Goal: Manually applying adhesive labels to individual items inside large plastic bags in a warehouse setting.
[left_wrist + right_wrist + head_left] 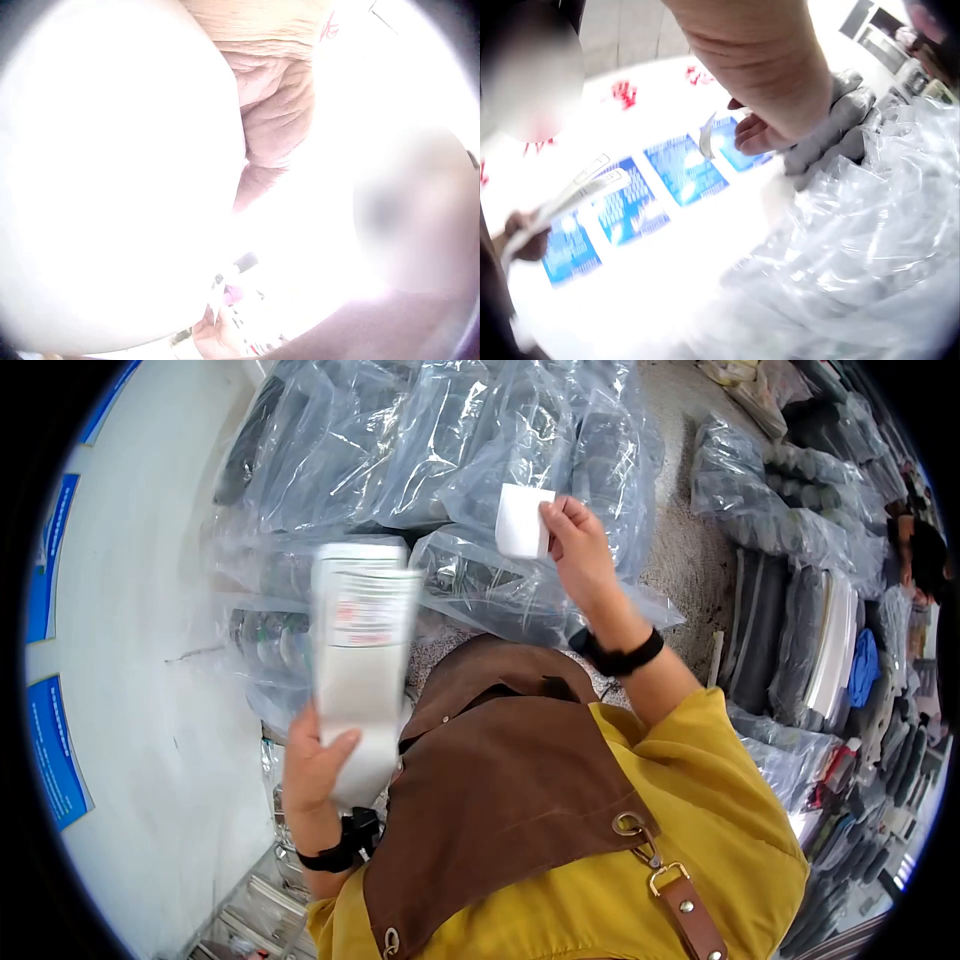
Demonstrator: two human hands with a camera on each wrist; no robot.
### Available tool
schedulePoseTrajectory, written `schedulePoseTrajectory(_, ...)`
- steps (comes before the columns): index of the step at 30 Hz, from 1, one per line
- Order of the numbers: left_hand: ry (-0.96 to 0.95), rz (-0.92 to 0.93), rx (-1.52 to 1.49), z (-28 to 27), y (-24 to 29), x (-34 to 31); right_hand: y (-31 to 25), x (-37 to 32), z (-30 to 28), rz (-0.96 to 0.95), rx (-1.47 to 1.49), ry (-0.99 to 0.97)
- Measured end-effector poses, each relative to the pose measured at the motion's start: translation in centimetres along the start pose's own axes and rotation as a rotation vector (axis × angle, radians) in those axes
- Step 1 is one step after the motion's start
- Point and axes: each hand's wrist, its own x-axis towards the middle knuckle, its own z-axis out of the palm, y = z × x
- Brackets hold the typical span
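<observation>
My left hand (312, 760) grips a long, thin stack of white printed paper sheets (366, 660), thumb across its lower part. Green and reddish print shows on the upper half of the stack. Up and to the right, my right hand (580, 550) pinches a small white paper slip (522, 525) between thumb and fingers, over the plastic-wrapped goods. The slip (707, 136) appears curved and edge-on in the right wrist view, while the stack (577, 191) lies farther left there. Glare washes out most of the left wrist view, where a broad white surface hides part of the left hand (274, 112).
Dark bundles in clear plastic bags (430, 450) lie in front of me. To the left rises a white wall (150, 610) with blue posters (55, 750). More wrapped rolls and folded bundles (800, 630) are stacked at the right, beyond a strip of speckled floor (690, 550).
</observation>
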Motion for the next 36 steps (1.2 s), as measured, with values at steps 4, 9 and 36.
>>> schedulePoseTrajectory(4, 0.135, -0.046, 0.011, -2.5, -1.1, -2.0, 5.2, 4.1, -2.5, 0.237, -0.704, -0.527)
schedulePoseTrajectory(9, 0.269, -0.058, -0.043, -2.0, -2.5, -4.0, 10.9, 5.2, -7.6, 0.926, -0.815, -0.498)
schedulePoseTrajectory(36, 0.231, 0.208, -0.114, -1.8, -2.4, -3.0, 3.0, -2.6, 7.2, -0.135, -0.780, -0.501)
